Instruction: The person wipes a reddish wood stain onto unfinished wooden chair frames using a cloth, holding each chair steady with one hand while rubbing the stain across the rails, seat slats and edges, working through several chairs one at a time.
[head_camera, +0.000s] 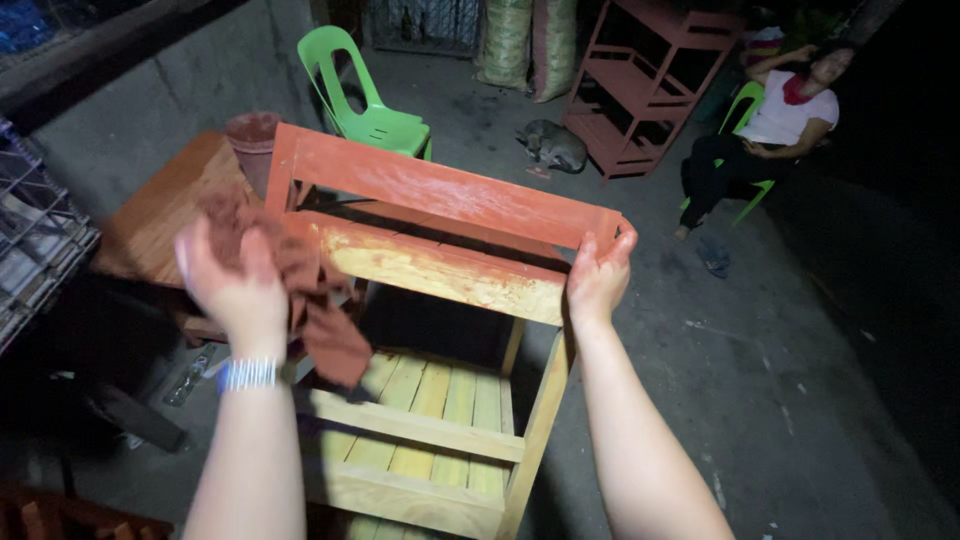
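A wooden shelf rack (440, 270) stands in front of me, its top rails stained red-brown and its lower slats bare yellow wood. My left hand (235, 285) holds a stain-soaked brown rag (320, 320) against the rack's near left corner. My right hand (598, 275) grips the rack's right top corner, fingers wrapped over the red rail.
A brown pot (252, 140) sits on a wooden table (160, 215) at left, by a wire crate (30, 240). Behind stand a green plastic chair (365, 110), a red-stained rack (650, 85) and sacks. A dog (555, 145) lies on the concrete floor. A person (770, 135) sits at far right.
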